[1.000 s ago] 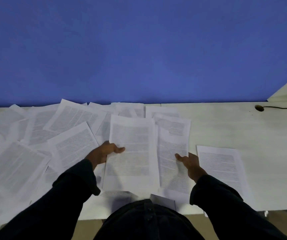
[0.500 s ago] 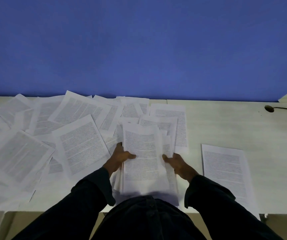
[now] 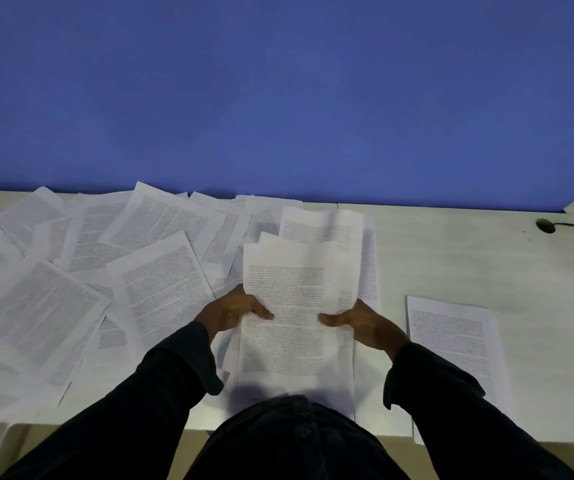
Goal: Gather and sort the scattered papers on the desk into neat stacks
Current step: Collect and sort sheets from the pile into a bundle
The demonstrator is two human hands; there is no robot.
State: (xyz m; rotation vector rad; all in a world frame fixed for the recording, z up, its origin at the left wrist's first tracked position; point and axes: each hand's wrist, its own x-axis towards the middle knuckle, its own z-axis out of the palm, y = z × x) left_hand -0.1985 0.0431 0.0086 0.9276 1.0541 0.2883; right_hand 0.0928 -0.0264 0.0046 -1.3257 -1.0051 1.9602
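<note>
Hands met at centre frame: left hand (image 3: 231, 311) and right hand (image 3: 365, 322) each pinched a side of the bundle of white printed sheets (image 3: 296, 306), thumbs on top. Scattered white printed pages (image 3: 71, 289) covered the pale wooden desk (image 3: 451, 254) at left; one lone printed sheet (image 3: 451, 337) lay lower right.

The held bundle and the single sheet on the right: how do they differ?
The held bundle is several sheets, gripped by the left hand and right hand; the single sheet lies alone, untouched. The bundle bends upward; the sheet lies flat on the desk. Both are white printed pages.

Blue wall (image 3: 278, 98); pale desk (image 3: 469, 265)
</note>
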